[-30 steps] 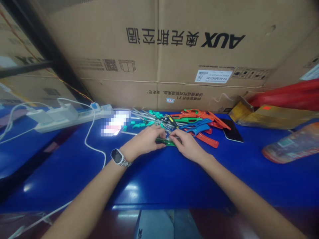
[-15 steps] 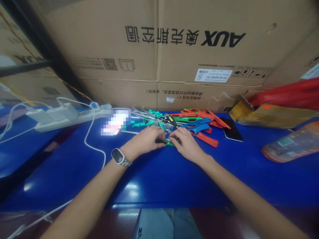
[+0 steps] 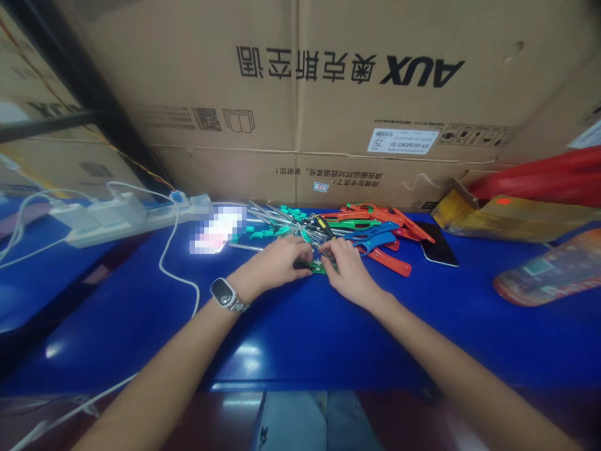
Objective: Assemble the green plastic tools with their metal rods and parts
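Note:
A green plastic piece (image 3: 318, 267) with small light parts along it lies low over the blue table, between my two hands. My left hand (image 3: 284, 262) is closed on its left end, thumb and fingers pressed together. On the right end, the fingers of my right hand (image 3: 347, 266) are pinched; whether a smaller part is between them is hidden. Just beyond my fingertips lies a yellow-and-black handled tool (image 3: 323, 226). Metal rods with teal plastic ends (image 3: 270, 233) are heaped to its left. Blue plastic handles (image 3: 378, 239) and orange plastic handles (image 3: 392, 262) lie to its right.
A lit phone (image 3: 218, 230) and a white power strip (image 3: 126, 222) with cables are on the left. On the right are a dark phone (image 3: 439, 245), a yellow box (image 3: 526, 219) and a plastic bottle (image 3: 549, 269). A large cardboard box (image 3: 338, 119) stands behind.
My right hand's fingers have shifted slightly and curled more at the green piece. My left hand keeps its grip in nearly the same place.

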`<action>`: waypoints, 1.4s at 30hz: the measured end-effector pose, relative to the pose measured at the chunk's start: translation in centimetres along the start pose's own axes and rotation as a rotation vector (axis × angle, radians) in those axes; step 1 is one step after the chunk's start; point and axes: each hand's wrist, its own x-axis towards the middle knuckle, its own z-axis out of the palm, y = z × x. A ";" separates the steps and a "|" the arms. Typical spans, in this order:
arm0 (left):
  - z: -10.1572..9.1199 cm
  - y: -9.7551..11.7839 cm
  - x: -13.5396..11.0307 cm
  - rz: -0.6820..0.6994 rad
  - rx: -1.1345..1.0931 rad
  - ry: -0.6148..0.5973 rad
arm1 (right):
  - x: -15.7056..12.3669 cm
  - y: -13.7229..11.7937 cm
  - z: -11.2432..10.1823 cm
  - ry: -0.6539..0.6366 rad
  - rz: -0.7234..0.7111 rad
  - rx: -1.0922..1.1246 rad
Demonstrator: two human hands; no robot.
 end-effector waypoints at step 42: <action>-0.9 -0.8 -0.2 -0.029 0.022 0.007 | -0.6 0.7 -1.9 -0.080 0.007 -0.242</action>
